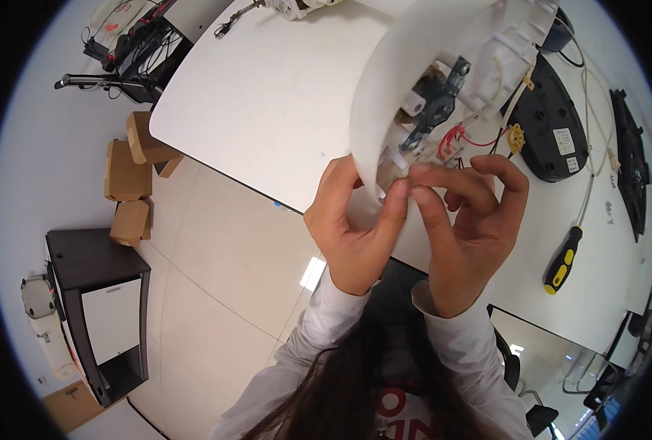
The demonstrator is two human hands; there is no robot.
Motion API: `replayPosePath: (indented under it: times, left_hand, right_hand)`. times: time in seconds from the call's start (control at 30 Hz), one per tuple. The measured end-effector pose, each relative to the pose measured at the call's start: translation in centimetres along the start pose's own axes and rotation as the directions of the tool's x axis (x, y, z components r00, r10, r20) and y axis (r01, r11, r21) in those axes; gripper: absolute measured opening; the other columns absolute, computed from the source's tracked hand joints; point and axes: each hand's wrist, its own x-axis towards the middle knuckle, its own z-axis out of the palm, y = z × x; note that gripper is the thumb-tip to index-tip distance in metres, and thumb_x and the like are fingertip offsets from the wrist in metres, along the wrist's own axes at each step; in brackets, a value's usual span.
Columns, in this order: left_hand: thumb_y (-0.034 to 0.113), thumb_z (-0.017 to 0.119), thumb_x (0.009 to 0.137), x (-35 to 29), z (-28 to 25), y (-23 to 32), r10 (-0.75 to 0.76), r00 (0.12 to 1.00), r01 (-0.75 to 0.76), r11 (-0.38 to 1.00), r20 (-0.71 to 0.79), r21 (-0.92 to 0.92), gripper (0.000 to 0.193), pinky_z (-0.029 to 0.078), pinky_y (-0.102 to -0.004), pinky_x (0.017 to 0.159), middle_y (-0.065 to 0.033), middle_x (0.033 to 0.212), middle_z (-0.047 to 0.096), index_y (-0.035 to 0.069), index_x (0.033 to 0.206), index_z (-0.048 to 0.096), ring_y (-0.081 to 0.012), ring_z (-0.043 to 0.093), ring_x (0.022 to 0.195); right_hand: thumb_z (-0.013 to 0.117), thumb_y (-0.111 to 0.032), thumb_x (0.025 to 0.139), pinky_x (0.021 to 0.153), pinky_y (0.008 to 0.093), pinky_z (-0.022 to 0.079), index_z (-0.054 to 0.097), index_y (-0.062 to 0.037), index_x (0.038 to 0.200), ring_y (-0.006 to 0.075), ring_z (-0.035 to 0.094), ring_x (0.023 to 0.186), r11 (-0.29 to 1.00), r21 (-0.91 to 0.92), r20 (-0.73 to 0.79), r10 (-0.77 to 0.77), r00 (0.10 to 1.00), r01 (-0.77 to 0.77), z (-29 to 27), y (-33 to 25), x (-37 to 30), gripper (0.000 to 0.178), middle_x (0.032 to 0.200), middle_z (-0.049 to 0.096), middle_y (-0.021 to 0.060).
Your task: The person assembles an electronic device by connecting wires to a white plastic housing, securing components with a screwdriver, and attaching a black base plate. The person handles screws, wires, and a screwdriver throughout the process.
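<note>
A large curved white plastic housing [384, 88] stands over the white table, its inner side turned toward my right. My left hand [355, 238] grips its near edge, fingers behind the wall and thumb inside. Close to that thumb, my right hand [476, 227] pinches thumb and forefinger together at the housing's edge; whatever they hold is too small or hidden to make out. Inside the housing sit a dark grey bracket [437, 110] and thin red wires [454, 138]. One wire leads to a small yellow round part [515, 138] hanging by the right side.
On the table [267, 95] to the right lie a black oval base [549, 117] with a pale cable and a yellow-and-black screwdriver [563, 264]. Cardboard boxes [128, 170] and a dark cabinet [95, 260] stand on the floor at left. A flat black panel [629, 161] lies far right.
</note>
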Motion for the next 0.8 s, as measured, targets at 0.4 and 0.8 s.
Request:
replayPosePath:
  times: [0.4, 0.8]
  left_hand:
    - [0.004, 0.074, 0.073, 0.15, -0.11, -0.38, 0.043, 0.999, -0.043, 0.999, 0.012, 0.002, 0.035, 0.047, -0.0258, 0.066, -0.0091, 0.085, 0.064, -0.001, 0.106, 0.061, -0.0166, 0.058, 0.073]
    - [0.004, 0.074, 0.073, 0.32, 0.03, -0.28, 0.061, 0.998, -0.061, 0.998, 0.0, 0.006, 0.036, 0.047, -0.0254, 0.065, -0.0086, 0.084, 0.063, -0.001, 0.106, 0.061, -0.0158, 0.057, 0.072]
  right_hand:
    - [0.072, 0.0, 0.078, 0.07, 0.0228, 0.037, 0.037, -0.0081, 0.105, 0.0096, 0.056, 0.082, 0.996, 0.071, -0.023, 0.053, 0.998, -0.051, 0.29, 0.06, -0.22, 0.045, 0.089, 0.071, 0.0072]
    - [0.072, 0.0, 0.078, 0.071, 0.0229, 0.038, 0.035, -0.009, 0.103, 0.0096, 0.056, 0.084, 0.993, 0.1, -0.031, 0.064, 0.997, -0.061, 0.45, 0.13, -0.14, 0.045, 0.089, 0.071, 0.0075]
